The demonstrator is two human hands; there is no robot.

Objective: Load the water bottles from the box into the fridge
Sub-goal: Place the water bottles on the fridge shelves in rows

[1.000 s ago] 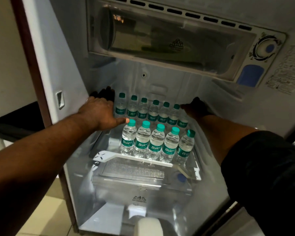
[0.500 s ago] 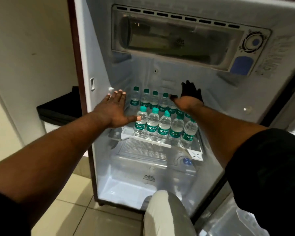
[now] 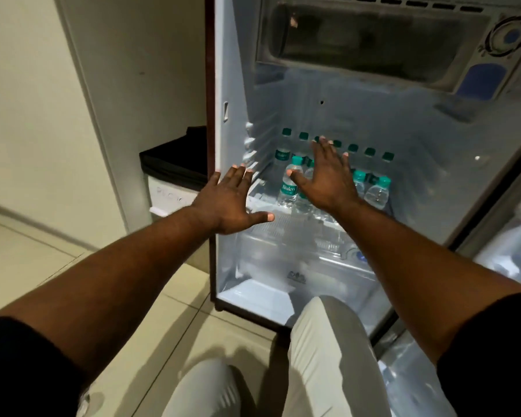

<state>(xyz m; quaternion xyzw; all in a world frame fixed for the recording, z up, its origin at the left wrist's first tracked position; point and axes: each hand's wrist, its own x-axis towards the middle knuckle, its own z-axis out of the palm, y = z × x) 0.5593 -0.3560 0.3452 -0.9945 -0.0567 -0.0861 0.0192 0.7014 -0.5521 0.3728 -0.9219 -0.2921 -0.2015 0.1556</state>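
Cream walls (image 3: 27,100) and pale floor tiles (image 3: 27,260) surround the open fridge (image 3: 433,182) we face, with our knees (image 3: 322,341) in light trousers low in view. Upright bottles (image 3: 289,188) stand on the shelf (image 3: 260,203) inside, in two rows. Of the back row we see mostly green caps, while the front row shows green-and-white labels (the bottle at the far right turns no label toward us).

Our left hand (image 3: 229,203) is spread flat, fingers straight and thumb out, holding nothing. It hangs at the fridge's left front edge, beside the shelf's left end, and we cannot tell whether it touches anything. Our right hand (image 3: 328,179) is likewise spread and empty. It sits in front of the middle bottles and hides several, and we cannot judge whether it touches them.

Above the shelf sits the freezer box (image 3: 373,40), with a dial (image 3: 507,37) to its right. Left of the fridge, something black (image 3: 175,164) lies on a white unit (image 3: 169,200).
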